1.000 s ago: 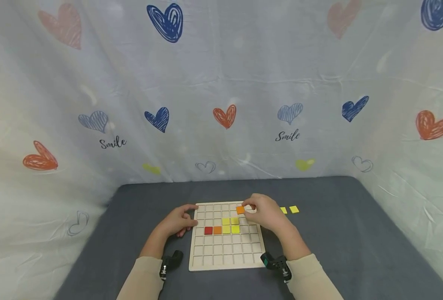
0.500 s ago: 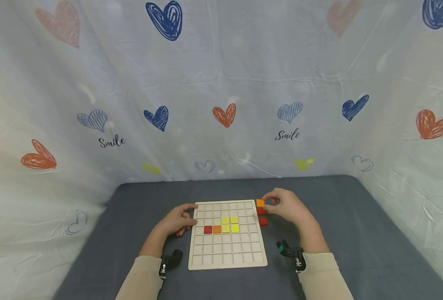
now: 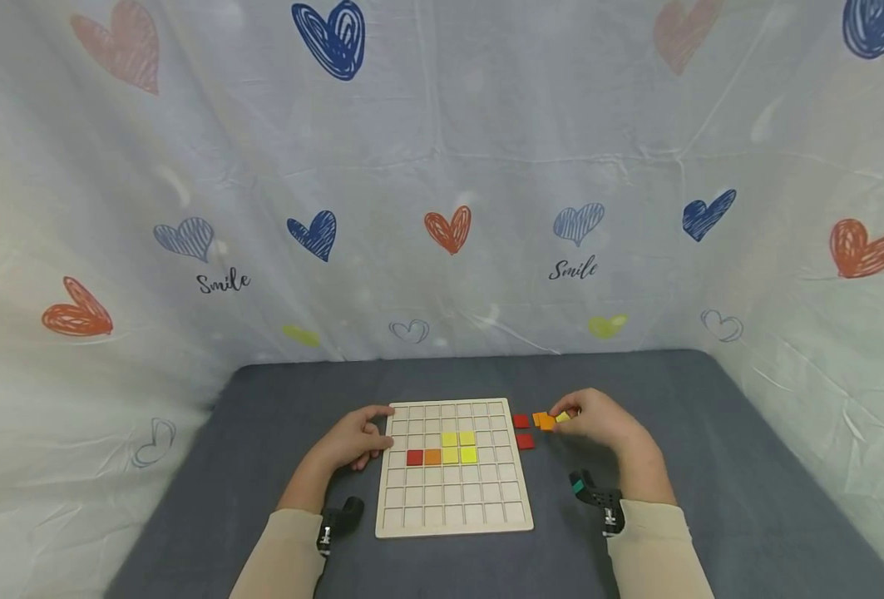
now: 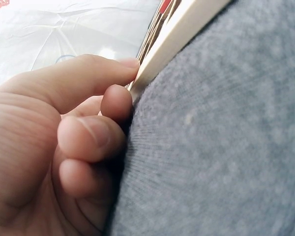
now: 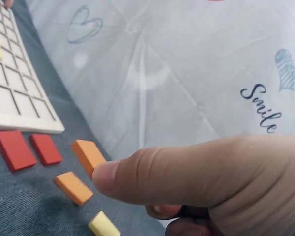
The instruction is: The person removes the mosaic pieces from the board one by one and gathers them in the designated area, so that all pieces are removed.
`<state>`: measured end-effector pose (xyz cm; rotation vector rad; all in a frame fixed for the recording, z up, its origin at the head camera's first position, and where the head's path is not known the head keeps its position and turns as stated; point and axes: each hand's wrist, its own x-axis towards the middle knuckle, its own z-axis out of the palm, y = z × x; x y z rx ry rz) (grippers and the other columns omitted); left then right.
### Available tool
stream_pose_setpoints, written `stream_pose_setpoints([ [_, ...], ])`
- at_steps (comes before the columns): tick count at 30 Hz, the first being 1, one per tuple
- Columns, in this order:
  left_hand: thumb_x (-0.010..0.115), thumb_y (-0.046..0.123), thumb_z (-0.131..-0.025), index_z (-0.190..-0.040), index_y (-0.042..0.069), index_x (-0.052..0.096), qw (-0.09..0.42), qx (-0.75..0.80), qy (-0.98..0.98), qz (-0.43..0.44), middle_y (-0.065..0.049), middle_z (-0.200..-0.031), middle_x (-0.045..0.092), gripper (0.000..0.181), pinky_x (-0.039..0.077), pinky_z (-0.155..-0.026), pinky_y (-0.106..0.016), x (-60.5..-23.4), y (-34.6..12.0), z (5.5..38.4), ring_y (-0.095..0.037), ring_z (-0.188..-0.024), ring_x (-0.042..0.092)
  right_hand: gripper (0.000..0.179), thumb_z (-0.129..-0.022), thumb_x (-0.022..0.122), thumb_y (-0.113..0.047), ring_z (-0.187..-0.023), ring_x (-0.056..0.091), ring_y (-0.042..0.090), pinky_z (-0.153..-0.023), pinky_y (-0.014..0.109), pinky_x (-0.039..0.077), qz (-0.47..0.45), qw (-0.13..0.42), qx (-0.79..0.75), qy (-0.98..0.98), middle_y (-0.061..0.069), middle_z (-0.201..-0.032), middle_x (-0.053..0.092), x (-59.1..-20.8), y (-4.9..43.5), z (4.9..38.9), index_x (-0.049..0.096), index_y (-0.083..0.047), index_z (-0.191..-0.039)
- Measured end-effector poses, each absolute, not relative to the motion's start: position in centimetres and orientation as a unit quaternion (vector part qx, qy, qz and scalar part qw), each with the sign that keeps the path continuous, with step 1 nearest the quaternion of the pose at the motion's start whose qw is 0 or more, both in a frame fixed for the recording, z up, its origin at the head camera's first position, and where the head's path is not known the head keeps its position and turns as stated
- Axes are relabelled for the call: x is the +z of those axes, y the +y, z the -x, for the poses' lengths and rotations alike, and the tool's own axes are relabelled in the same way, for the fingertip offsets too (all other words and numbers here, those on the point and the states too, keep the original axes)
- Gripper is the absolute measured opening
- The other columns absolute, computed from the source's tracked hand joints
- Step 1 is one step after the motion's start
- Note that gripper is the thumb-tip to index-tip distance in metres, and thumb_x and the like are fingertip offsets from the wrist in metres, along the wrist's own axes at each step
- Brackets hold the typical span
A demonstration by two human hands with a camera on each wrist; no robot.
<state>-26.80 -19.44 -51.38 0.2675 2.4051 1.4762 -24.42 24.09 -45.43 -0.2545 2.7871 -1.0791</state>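
Note:
The left hand (image 3: pixel 355 441) rests at the left edge of a pale wooden grid board (image 3: pixel 452 499), index finger at its far corner and thumb on its side. In the left wrist view the thumb touches the board's edge while the other fingers curl below it. To the right of the board, the right hand (image 3: pixel 599 418) pinches an orange tile (image 5: pixel 87 153), its thumb on the near end. Below that tile in the right wrist view lie a second orange tile (image 5: pixel 73 188) and a yellow tile (image 5: pixel 104 225).
Two red tiles (image 3: pixel 525 442) lie beside the board's right edge. In the grid sit one red tile (image 3: pixel 415 457), one orange tile (image 3: pixel 432 457) and a block of several yellow tiles (image 3: pixel 459 448). A heart-printed curtain (image 3: pixel 501 183) hangs behind the grey cloth-covered table (image 3: pixel 299 387).
The right hand has moved right from over the board's far right corner to the loose tiles, an orange tile staying at its fingertips. The left hand has kept its place.

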Motion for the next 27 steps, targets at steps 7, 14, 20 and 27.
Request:
stream_pose_setpoints([
  [7,0.077,0.013,-0.093,-0.150,0.009,0.049,0.154,0.512,0.840,-0.092,-0.006,-0.063,0.060,0.064,0.038,-0.039,-0.028,-51.5,-19.4,26.8,-0.013,-0.038,0.044,0.015,-0.084,0.082,-0.008,-0.069,0.050,0.018,-0.064,0.034,0.042,0.071,0.114,-0.351,0.927,0.003,-0.080,0.061,-47.3,24.2,24.8,0.077,-0.004,-0.097],
  [14,0.077,0.015,-0.093,-0.151,0.009,0.049,0.159,0.517,0.834,-0.105,-0.007,-0.063,0.060,0.065,0.039,-0.040,-0.028,-51.5,-19.6,26.8,-0.013,-0.038,0.044,0.006,-0.085,0.077,-0.001,-0.071,0.054,0.019,-0.065,0.034,0.045,0.058,0.128,-0.339,0.930,0.001,-0.083,0.066,-47.8,24.0,24.7,0.075,-0.006,-0.087],
  [20,0.077,0.015,-0.093,-0.150,0.009,0.049,0.158,0.515,0.835,-0.111,-0.006,-0.063,0.059,0.064,0.038,-0.040,-0.029,-51.3,-19.6,26.8,-0.013,-0.038,0.045,0.009,-0.082,0.082,-0.005,-0.072,0.055,0.018,-0.067,0.034,0.047,0.059,0.129,-0.339,0.930,0.001,-0.083,0.066,-47.6,23.9,24.9,0.075,-0.007,-0.088],
  [27,0.077,0.015,-0.093,-0.150,0.009,0.050,0.154,0.513,0.838,-0.104,-0.007,-0.063,0.059,0.064,0.038,-0.040,-0.029,-51.2,-19.5,26.7,-0.014,-0.038,0.045,0.020,-0.075,0.085,-0.001,-0.065,0.050,0.017,-0.060,0.032,0.040,0.067,0.137,-0.346,0.926,0.002,-0.073,0.059,-47.3,23.4,24.7,0.069,-0.006,-0.086],
])
